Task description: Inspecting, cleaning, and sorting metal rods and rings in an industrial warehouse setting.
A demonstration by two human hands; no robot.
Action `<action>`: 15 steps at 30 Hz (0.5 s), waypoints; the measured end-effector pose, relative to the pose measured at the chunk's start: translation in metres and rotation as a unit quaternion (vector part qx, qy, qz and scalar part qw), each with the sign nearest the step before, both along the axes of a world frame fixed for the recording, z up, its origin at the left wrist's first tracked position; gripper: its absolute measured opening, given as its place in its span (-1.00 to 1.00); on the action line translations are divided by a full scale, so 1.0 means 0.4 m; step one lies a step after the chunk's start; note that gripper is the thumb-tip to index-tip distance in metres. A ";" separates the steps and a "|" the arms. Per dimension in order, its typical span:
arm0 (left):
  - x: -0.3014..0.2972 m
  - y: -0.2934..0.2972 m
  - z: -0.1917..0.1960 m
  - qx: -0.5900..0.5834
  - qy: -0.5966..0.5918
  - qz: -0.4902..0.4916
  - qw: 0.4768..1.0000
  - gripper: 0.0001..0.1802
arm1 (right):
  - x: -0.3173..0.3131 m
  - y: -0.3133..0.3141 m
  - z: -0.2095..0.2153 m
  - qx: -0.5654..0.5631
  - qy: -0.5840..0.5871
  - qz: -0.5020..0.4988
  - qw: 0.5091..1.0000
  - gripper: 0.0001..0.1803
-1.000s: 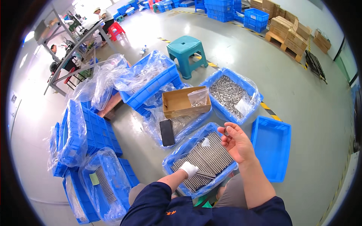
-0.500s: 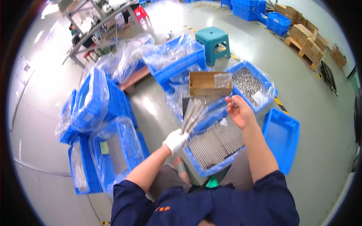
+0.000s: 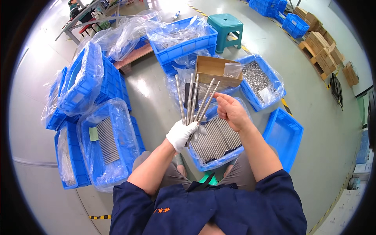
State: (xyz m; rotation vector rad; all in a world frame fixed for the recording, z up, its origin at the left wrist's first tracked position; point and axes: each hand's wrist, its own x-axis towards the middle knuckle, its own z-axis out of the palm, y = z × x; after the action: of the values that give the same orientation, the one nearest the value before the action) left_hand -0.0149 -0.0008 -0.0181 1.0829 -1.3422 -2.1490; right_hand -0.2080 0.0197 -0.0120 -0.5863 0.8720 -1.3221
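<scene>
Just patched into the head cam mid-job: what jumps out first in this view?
Dead centre, the white-gloved left hand grips a fan of long metal rods pointing up, with the bare right hand at their tips. Just below sits a blue bin of rods in the person's lap area, ringed by plastic-lined blue crates on the grey floor, and a cardboard box beyond.

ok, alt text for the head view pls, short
A seated person's gloved left hand holds a fan of long metal rods, the bare right hand touching one rod's tip, above a blue bin of rods on the lap. More plastic-lined blue bins and a cardboard box surround them.
</scene>
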 end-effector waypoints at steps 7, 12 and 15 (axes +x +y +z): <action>-0.051 -0.010 -0.035 0.012 0.023 -0.036 0.999 -0.64 | -0.024 -0.012 -0.038 0.020 0.065 -0.016 0.998 -0.89; -0.054 -0.039 -0.038 0.025 -0.003 -0.017 1.000 -0.66 | -0.173 -0.010 0.003 -0.042 -0.023 -0.306 0.951 -0.86; -0.071 -0.051 -0.032 0.063 0.039 -0.047 0.996 -0.66 | -0.268 -0.001 -0.048 -0.025 0.008 -0.274 0.961 -0.82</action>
State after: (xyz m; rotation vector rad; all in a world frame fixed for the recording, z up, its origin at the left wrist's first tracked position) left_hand -0.0431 -0.0211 -0.0309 0.9891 -1.2605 -2.3463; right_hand -0.3152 0.0194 -0.0314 -0.4051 1.0618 -1.8440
